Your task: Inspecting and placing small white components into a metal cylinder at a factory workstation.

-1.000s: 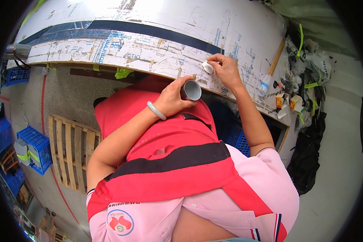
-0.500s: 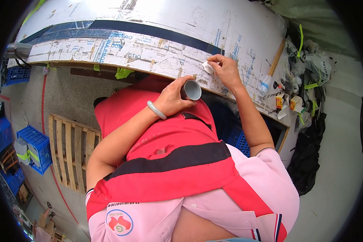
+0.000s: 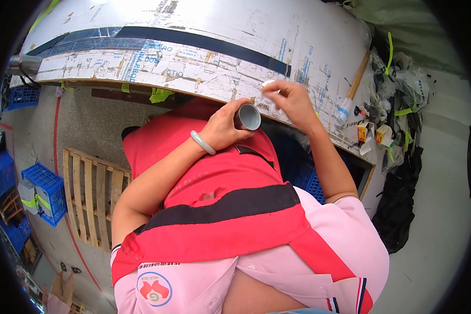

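Note:
My left hand is wrapped round a grey cylindrical cup, whose round mouth faces up and towards me. It holds the cup just in front of the worktable's near edge, over my red apron. Above that edge, up and to the right of the cup, is my right hand, its thumb and forefinger closed together. A small white wad shows at its fingertips, mostly covered by the fingers. Whether the wad is cloth or paper I cannot tell.
A scuffed white worktable with a dark strip spans the far side. At its right end lie a wooden-handled tool and small yellow-and-white boxes, beside plastic bags. On the left floor are a wooden pallet and a blue crate.
My right hand has shifted slightly down and turned with the white wad, which its fingers now hide more. My left hand and the cup have stayed in place.

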`<state>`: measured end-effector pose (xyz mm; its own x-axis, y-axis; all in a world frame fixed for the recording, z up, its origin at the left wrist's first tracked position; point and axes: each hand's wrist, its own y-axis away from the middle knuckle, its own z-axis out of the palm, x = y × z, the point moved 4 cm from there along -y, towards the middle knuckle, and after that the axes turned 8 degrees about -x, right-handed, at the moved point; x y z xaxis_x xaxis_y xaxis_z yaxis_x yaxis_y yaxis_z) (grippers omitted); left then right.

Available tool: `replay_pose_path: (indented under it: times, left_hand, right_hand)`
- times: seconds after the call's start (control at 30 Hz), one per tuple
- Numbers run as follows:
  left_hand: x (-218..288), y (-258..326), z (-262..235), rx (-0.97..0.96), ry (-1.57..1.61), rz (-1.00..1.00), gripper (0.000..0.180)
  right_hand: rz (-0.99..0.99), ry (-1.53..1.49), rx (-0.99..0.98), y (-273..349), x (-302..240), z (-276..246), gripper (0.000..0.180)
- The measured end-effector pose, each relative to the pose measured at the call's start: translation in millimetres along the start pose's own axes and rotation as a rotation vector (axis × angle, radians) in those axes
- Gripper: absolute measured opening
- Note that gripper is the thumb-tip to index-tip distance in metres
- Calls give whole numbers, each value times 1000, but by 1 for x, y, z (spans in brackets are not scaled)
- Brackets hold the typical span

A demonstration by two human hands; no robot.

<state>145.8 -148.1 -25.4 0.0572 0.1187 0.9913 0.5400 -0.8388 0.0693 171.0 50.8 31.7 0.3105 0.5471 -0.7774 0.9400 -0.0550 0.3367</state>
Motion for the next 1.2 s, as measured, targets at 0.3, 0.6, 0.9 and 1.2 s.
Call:
replay_pose_path:
  times: [0.3, 0.6, 0.9, 1.2]
  left_hand:
    - [3, 3, 5, -40, -89, -13, 73]
    - [-4, 1, 7, -60, 26, -60, 75]
    - [-1, 3, 4, -32, -37, -1, 74]
    - [-2, 3, 4, -42, -36, 16, 74]
  right_hand:
    - [-52, 612, -400, 14, -6, 63, 16]
    - [115, -361, -310, 16, 5, 17, 12]
    - [147, -64, 119, -2, 42, -13, 16]
    - [126, -44, 156, -1, 40, -7, 17]
